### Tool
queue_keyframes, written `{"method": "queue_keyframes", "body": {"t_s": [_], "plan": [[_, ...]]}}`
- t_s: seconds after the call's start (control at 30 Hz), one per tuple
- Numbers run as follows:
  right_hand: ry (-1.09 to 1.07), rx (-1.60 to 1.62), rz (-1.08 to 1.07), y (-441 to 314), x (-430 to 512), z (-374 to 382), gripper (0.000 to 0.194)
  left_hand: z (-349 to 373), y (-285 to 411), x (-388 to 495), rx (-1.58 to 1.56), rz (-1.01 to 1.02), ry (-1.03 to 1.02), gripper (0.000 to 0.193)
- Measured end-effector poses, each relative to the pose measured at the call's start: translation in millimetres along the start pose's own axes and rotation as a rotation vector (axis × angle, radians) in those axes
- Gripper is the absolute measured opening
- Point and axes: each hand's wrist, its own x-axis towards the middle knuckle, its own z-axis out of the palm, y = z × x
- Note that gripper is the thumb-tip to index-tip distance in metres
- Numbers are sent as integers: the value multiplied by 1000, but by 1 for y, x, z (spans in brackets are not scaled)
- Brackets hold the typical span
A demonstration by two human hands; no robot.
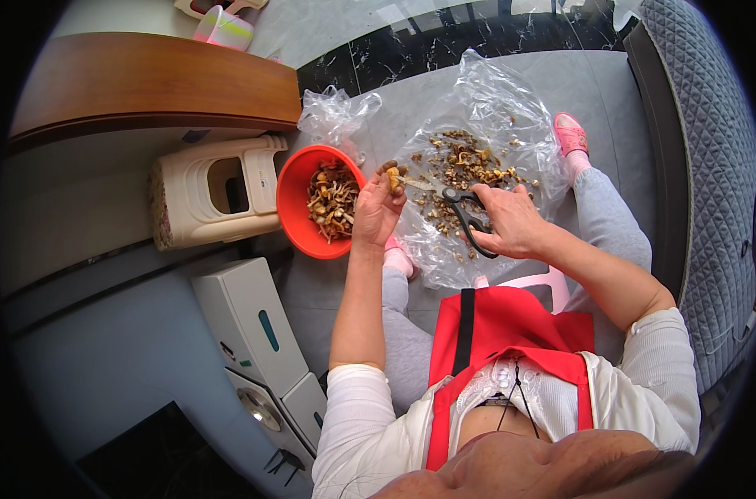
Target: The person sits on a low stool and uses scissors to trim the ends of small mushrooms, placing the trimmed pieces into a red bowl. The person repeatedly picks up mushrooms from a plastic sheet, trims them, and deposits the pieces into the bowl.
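Observation:
Between the fingertips of my left hand [378,203] is a small yellow-brown mushroom [394,178], held up beside the rim of a red plastic basin [290,203]. My right hand [512,218] grips the black handles of a pair of scissors [458,198]. Their blades point left and reach the mushroom; whether they touch it I cannot tell. Inside the basin lie many thin-stemmed mushrooms [331,206]. Below the scissors, more mushrooms and cut bits [468,159] are spread over a clear plastic sheet [509,93] on the floor.
A crumpled clear bag [337,115] lies behind the basin. To the left stand a beige plastic stool [194,193], a wooden tabletop [159,78] and a white cabinet [253,324]. A quilted grey sofa [708,187] borders the right side. Part of a pink stool [556,287] shows near my knees.

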Motion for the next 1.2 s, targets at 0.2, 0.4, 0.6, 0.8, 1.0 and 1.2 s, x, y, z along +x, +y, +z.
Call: {"method": "queue_keyframes", "body": {"t_s": [0.2, 0.4, 0.6, 0.8, 1.0, 1.2], "plan": [[-20, -11, 26, 1, 2, -2, 60, -2, 2, 2, -72, -15, -61, 30], [19, -22, -4, 3, 0, 4, 57, -1, -1, 1, -91, -23, -52, 29], [-1, -11, 30, 6, 2, 3, 55, 3, 3, 1, -101, -33, -89, 28], [10, -13, 70, 3, 3, 3, 57, -19, -3, 3, -10, -16, 55, 24], [-15, 111, 232, 4, 10, -6, 61, -125, -8, 16, -105, -132, 474, 13], [-32, 124, 264, 4, 11, -12, 63, -238, 9, 25, -271, -76, 916, 9]]}}
